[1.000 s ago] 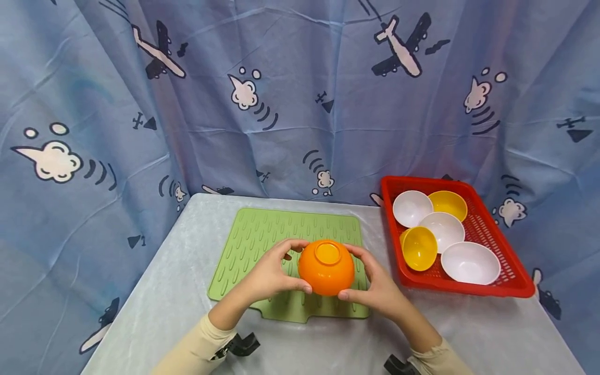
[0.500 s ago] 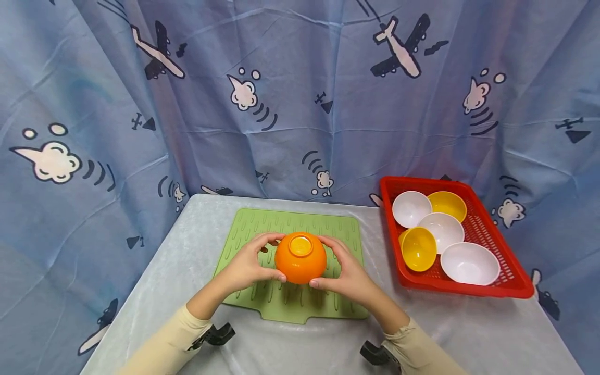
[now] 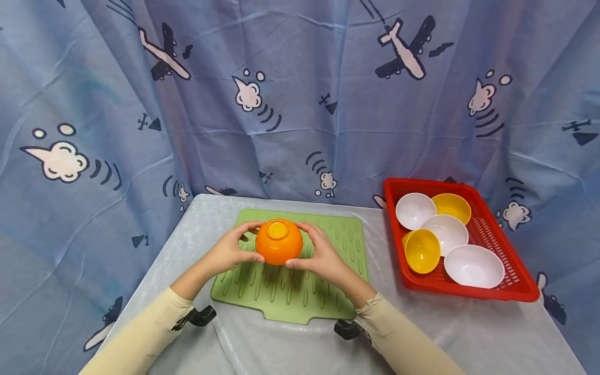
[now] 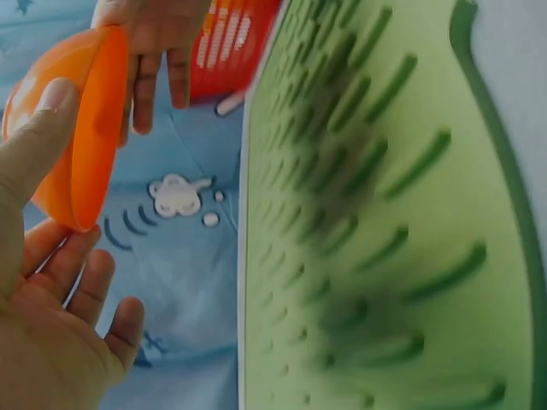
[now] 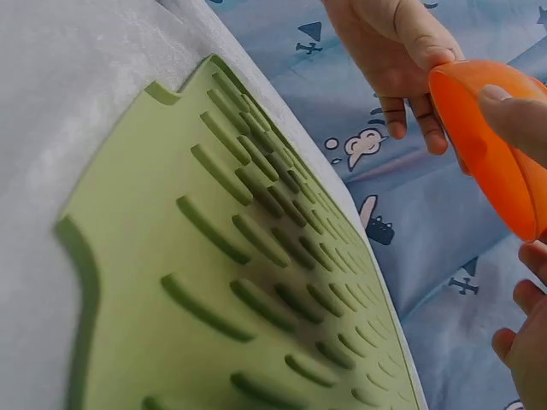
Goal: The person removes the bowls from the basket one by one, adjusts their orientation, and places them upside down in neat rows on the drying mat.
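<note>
Orange plastic-looking bowl, glossy, upside down with its foot ring up. It's held in the air over the green ribbed drying mat, not touching it; both wrist views show the gap, with a shadow on the mat.

Left hand: pinching the bowl's left side, thumb on the outer wall, fingertips near the rim, other fingers looser. Right hand: same on the right side, thumb on the wall toward the wearer, fingers at the far side.

Handling, my guess: light, stiff, unlikely to break; smooth wall could slip, more so if wet (can't tell if it is). Best hold is opposite sides close to the rim, as now; the foot ring would do for a one-handed pinch. Squeezing hard shouldn't be needed.

Red perforated basket on the right of the white-covered table, holding white bowls and yellow bowls. Blue airplane-print curtain behind.
</note>
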### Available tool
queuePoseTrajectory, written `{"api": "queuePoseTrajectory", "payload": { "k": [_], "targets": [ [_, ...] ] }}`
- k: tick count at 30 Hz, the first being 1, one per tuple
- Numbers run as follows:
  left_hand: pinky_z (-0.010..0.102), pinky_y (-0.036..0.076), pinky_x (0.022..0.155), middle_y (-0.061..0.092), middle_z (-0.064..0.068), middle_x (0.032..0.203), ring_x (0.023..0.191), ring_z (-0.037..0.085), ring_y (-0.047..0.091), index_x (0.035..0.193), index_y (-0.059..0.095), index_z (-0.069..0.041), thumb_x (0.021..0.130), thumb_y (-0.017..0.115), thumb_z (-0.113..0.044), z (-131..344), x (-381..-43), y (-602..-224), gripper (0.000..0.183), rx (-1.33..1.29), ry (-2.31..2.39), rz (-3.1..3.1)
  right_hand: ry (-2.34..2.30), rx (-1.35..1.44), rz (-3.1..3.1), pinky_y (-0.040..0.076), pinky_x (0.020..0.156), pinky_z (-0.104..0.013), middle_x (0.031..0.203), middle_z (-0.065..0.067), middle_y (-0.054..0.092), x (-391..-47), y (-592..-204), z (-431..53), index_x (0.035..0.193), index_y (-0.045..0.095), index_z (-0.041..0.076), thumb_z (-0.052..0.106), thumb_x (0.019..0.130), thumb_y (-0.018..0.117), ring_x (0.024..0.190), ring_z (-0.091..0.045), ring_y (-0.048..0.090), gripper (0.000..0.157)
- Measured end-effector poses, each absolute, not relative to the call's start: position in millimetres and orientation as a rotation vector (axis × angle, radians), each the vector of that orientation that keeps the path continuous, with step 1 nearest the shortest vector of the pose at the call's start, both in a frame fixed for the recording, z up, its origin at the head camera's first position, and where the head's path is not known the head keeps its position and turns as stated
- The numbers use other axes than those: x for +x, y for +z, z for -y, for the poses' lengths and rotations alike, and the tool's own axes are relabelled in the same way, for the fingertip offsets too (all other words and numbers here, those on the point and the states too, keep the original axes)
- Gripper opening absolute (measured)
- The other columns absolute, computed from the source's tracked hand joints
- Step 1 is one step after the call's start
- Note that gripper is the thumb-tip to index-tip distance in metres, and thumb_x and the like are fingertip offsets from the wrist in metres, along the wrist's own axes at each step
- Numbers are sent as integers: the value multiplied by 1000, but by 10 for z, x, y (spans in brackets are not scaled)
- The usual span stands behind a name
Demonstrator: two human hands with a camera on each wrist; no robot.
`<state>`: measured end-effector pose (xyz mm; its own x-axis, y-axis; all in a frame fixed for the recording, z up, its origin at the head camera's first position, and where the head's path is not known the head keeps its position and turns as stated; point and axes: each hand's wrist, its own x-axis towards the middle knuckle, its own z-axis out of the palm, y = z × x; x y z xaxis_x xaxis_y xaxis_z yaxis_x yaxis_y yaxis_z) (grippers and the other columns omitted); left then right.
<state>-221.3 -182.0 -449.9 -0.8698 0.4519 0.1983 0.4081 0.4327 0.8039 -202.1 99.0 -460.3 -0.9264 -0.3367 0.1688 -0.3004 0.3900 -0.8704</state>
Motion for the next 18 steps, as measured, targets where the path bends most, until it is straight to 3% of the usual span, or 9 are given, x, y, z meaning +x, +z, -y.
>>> {"api": "queuePoseTrajectory", "payload": {
  "k": [8, 12, 18],
  "targets": [
    [61, 41, 100, 60, 9, 135, 125, 37, 51, 147, 53, -13, 76, 92, -29, 2018, -2425, -4509, 83, 756, 1348, -2648, -1516, -603, -2650, 30, 115, -65, 157, -5, 41, -2304, -4641, -751, 153, 46, 22, 34, 71, 96, 147, -30, 37, 97],
    [60, 41, 102, 58, 10, 137, 127, 38, 49, 148, 52, -11, 75, 92, -32, 2093, -2553, -4541, 86, 704, 1291, -2653, -1451, -606, -2674, 30, 115, -65, 157, -7, 44, -2435, -4680, -650, 154, 45, 17, 33, 72, 95, 147, -31, 36, 97],
    [60, 40, 103, 56, 10, 144, 129, 38, 48, 148, 50, -11, 76, 92, -31, 2208, -2767, -4633, 86, 678, 1276, -2639, -1402, -584, -2689, 30, 116, -62, 156, -7, 46, -2624, -4799, -494, 153, 46, 19, 32, 73, 94, 147, -30, 35, 93]
  ]
}}
